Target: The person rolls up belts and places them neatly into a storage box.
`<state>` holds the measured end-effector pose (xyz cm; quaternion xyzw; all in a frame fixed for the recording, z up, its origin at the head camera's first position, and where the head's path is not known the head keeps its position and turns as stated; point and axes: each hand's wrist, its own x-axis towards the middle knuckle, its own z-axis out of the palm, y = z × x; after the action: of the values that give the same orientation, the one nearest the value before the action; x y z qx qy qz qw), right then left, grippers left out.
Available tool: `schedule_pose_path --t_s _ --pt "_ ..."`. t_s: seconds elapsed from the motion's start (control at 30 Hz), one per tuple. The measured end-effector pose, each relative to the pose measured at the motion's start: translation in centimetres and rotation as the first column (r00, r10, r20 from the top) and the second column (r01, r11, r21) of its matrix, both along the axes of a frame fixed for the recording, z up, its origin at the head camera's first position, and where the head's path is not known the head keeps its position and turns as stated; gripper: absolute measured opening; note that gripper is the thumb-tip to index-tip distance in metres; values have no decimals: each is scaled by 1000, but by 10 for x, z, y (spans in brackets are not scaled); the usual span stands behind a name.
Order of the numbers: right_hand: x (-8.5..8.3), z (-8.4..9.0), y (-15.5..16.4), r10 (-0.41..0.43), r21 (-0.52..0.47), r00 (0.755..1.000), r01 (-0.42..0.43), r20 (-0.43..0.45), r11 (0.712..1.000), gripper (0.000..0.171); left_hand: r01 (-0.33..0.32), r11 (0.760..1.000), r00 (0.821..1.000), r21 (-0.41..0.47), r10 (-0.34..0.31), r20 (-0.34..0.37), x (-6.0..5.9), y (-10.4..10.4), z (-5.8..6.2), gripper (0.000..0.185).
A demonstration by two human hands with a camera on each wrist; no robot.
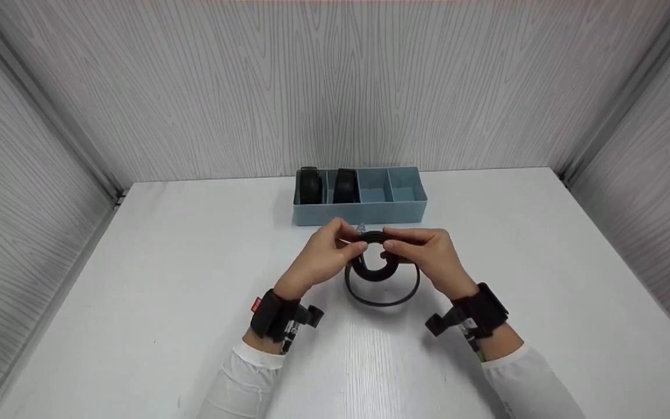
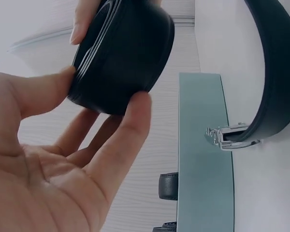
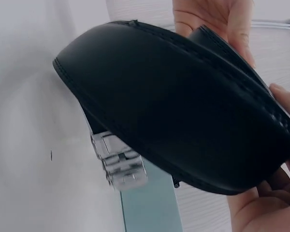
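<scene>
Both hands hold a black leather belt (image 1: 377, 273) just above the white table, in front of the blue box. My left hand (image 1: 326, 251) and right hand (image 1: 425, 251) pinch the partly rolled coil (image 2: 121, 53) from either side. A loose loop of the belt (image 1: 382, 298) hangs down toward me and lies on the table. The silver buckle (image 2: 227, 137) sits at the belt's end near the box; it shows again in the right wrist view, buckle (image 3: 117, 162), under the wide black strap (image 3: 183, 121).
A blue divided box (image 1: 360, 196) stands behind the hands, with two rolled black belts (image 1: 310, 186) (image 1: 346, 186) in its left compartments and two bare compartments at the right. Grey wood-grain walls close in the table (image 1: 137, 279) on three sides.
</scene>
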<state>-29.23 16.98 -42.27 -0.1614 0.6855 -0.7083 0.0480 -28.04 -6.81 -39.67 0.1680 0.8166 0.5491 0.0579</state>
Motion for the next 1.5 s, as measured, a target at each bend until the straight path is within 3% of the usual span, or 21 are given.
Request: schedule_pose_path --t_s 0.17,0.27,0.4,0.57,0.67,0.77,1.0,1.27,1.37,1.5 --pt "0 5 9 110 145 994 -111 16 983 36 107 992 994 -66 -104 38 1 -2 1 24" --pt "0 7 11 143 203 989 -146 29 968 38 133 987 991 -89 -130 42 2 -1 1 23" --pt "0 5 9 122 185 992 -123 18 975 38 99 992 995 -84 -98 9 2 1 0 20" --pt "0 2 3 44 60 999 -44 2 997 41 -6 1000 999 -25 5 -44 1 3 -1 20" --pt "1 1 0 -5 -16 1000 5 -5 1000 40 -72 997 996 21 73 -45 1 4 -1 21" --pt "1 0 0 -33 -50 999 33 -15 998 37 -101 994 994 41 103 -38 1 4 -1 22" --pt "0 3 4 3 -29 1000 -3 -11 1000 41 -40 999 999 37 41 -10 0 1 1 23" --pt "-1 10 13 102 156 995 -101 1 983 38 105 994 994 -33 -104 13 2 -3 0 23" --pt "-1 9 12 106 158 994 -105 4 982 38 93 994 995 -51 -94 -15 2 -2 -1 21" --pt "0 7 7 42 102 999 -41 -5 994 38 27 999 998 -28 -29 -64 2 0 -3 19"
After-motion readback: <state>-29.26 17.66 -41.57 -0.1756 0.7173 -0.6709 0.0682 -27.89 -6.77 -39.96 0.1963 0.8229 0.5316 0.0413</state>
